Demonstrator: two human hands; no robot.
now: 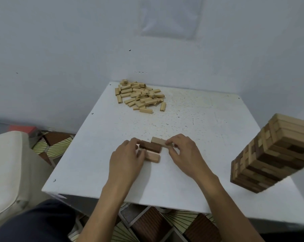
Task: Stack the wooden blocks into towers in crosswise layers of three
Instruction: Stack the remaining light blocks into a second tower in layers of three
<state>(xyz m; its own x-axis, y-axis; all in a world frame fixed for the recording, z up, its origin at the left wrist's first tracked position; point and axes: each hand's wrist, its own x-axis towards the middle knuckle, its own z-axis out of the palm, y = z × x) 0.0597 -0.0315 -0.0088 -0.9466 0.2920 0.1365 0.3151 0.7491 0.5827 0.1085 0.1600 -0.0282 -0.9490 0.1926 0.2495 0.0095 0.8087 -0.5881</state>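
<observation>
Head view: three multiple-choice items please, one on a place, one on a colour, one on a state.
1. Where does the tower stand?
A. right side of the table
B. far left corner
C. on the floor

2. The middle block of three between left grip and right grip is?
A. pale
B. dark brown
C. red

3. The right grip is?
A. lying flat
B. pinching the far block
C. off the table

A: it rises by the right edge.
B: paler blocks flank it.
B: fingertips close on its end.
</observation>
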